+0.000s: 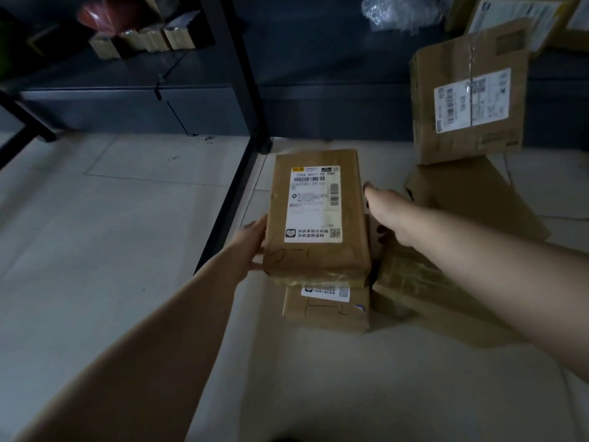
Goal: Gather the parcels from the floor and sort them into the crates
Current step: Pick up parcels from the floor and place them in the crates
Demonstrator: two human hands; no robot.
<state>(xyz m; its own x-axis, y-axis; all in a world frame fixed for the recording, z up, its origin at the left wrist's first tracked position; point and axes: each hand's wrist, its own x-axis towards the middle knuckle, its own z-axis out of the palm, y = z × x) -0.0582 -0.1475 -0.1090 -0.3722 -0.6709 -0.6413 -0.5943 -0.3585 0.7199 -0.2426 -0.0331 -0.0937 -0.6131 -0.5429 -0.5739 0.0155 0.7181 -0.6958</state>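
Your fingers clasp the top brown parcel from both sides, left hand curled round its left edge, right hand curved against its right edge, above the pale tiled floor. Right of you a large labelled carton leans on a flat cardboard box. A second parcel lies directly beneath the held one, beside a tape-wrapped package.

Six brown parcels, two hands
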